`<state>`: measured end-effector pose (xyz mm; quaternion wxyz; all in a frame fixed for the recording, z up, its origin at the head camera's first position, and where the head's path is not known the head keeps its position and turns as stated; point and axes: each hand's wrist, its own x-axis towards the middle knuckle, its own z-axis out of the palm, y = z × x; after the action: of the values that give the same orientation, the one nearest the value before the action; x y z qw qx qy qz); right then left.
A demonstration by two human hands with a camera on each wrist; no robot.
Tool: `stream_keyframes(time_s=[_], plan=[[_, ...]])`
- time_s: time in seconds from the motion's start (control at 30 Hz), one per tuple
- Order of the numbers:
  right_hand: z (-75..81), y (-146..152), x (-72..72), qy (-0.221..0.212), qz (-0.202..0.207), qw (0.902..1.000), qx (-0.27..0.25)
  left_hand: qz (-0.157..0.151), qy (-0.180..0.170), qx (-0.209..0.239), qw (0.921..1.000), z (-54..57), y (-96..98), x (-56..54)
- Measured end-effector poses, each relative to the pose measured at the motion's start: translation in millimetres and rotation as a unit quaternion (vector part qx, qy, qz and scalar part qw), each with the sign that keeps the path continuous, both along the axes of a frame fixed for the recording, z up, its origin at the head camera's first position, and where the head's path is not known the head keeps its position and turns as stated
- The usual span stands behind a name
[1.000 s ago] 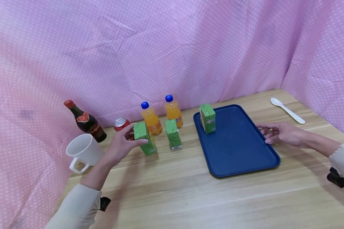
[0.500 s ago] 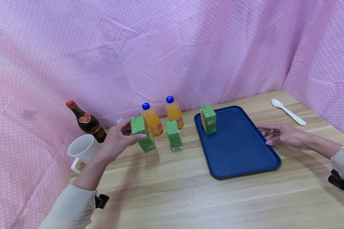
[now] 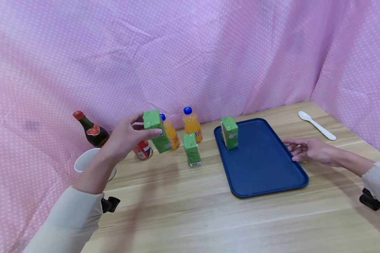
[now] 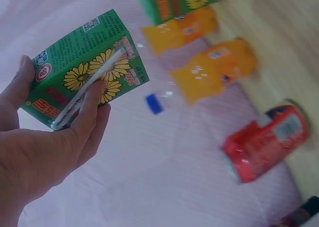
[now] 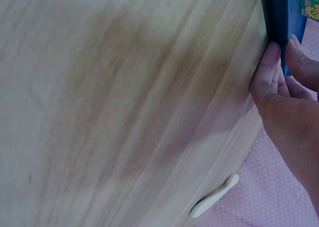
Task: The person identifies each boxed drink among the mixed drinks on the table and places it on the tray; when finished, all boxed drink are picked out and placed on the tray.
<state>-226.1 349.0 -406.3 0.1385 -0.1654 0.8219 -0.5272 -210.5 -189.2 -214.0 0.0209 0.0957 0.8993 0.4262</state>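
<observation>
My left hand holds a green drink carton by its sides, thumb on one face and fingers on the other, raised above the table. In the left wrist view the carton shows yellow flowers and a white straw along its side, partly under a finger. A second green carton stands on the table to its right. On the left side of the dark blue tray a third carton stands upright. My right hand pinches the tray's right rim, its thumb over the edge.
Two orange soda bottles with blue caps stand at the back; the held carton overlaps one. A red can, a dark red-capped bottle and a white mug stand left, partly behind my arm. A white spoon lies right of the tray.
My left hand has lifted the carton off the table, up and slightly left, uncovering more of the red can and covering more of one soda bottle. The right hand and tray stay in place.
</observation>
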Motion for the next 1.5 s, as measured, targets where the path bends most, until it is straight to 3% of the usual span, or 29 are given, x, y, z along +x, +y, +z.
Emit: stream_keyframes(time_s=[0.3,0.73,0.97,1.17,1.5], plan=[[-1.2,-1.7,-0.3,0.006,-0.009,0.9999,0.003,-0.018,0.002,0.042,0.999,15.1,36.4,-14.2],[-0.1,-3.0,-0.5,-0.003,-0.014,0.9998,0.013,-0.048,-0.02,0.131,0.99,21.8,96.2,-35.7],[2.7,-5.1,-1.4,-0.029,-0.026,0.9988,0.029,-0.063,-0.017,0.141,0.9878,29.4,119.6,-42.8],[4.5,-2.9,-0.9,-0.035,-0.015,0.999,0.025,-0.078,-0.009,0.129,0.9886,29.8,135.5,-45.4],[5.0,-1.0,-1.7,-0.041,-0.006,0.999,0.017,-0.087,-0.02,0.174,0.9807,25.5,172.1,-54.9]])
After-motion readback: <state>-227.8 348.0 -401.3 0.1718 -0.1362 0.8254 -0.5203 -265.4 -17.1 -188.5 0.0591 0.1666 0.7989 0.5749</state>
